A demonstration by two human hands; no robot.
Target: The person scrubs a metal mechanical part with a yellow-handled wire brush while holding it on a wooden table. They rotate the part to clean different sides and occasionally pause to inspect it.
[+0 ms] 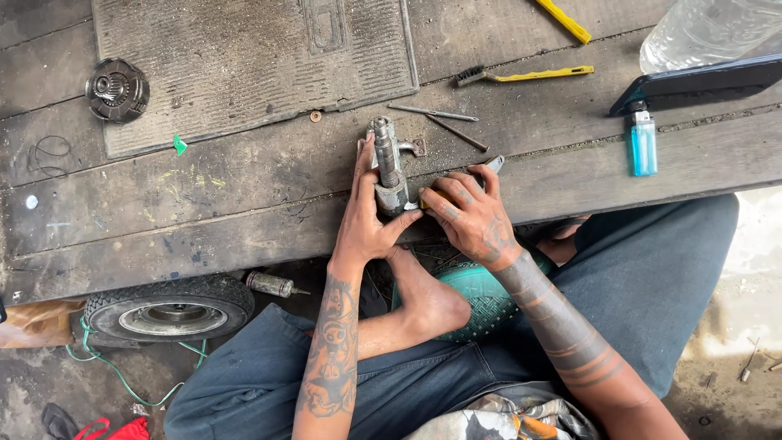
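A big, worn, grey wooden platform [204,204] fills most of the view. A person sits at its edge in blue jeans, with one bare foot [423,293] tucked up on a green patterned stool seat [481,297]. On the far part of the wood lies a flat, ribbed grey rubber mat [244,57]. Down on the ground at the left rests a small black rubber wheel with a metal hub [169,308].

A chunky grey metal shaft part with a threaded rod [389,173] lies on the wood right in front of the person, near the edge. The left hand [365,220] wraps around it, fingers straight along its left side and thumb hooked under its bottom end. The right hand [471,218] sits just beside it, fingers curled and pressed together around a small tool with a yellow handle and grey blade [489,165], whose end touches the metal part.

Farther back lie a yellow-handled wire brush [525,75], a round dark metal gear piece [117,88], a blue plastic lighter [643,143] and two thin metal rods [444,122].
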